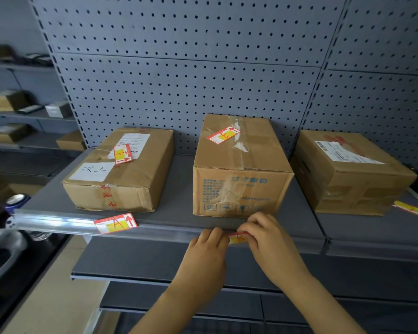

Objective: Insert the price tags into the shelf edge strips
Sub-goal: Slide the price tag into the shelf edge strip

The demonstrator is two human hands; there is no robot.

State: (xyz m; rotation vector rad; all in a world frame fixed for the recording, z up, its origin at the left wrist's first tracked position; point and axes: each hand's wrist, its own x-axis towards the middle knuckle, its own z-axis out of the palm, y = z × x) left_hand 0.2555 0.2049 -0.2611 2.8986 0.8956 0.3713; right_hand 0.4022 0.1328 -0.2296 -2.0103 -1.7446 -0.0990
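A red, white and yellow price tag (238,238) sits at the clear edge strip (58,224) of the grey shelf, below the middle box. My left hand (209,247) pinches its left end and my right hand (267,237) pinches its right end. Most of this tag is hidden by my fingers. A second tag (115,223) rests tilted against the strip further left. More tags lie on the left box (122,153), on the middle box (223,134) and on the shelf at the far right (412,209).
Three cardboard boxes stand on the shelf: left (121,177), middle (239,174), right (348,174). A grey pegboard (191,68) backs them. A lower shelf (143,261) juts out beneath my hands. More shelves with boxes stand at far left.
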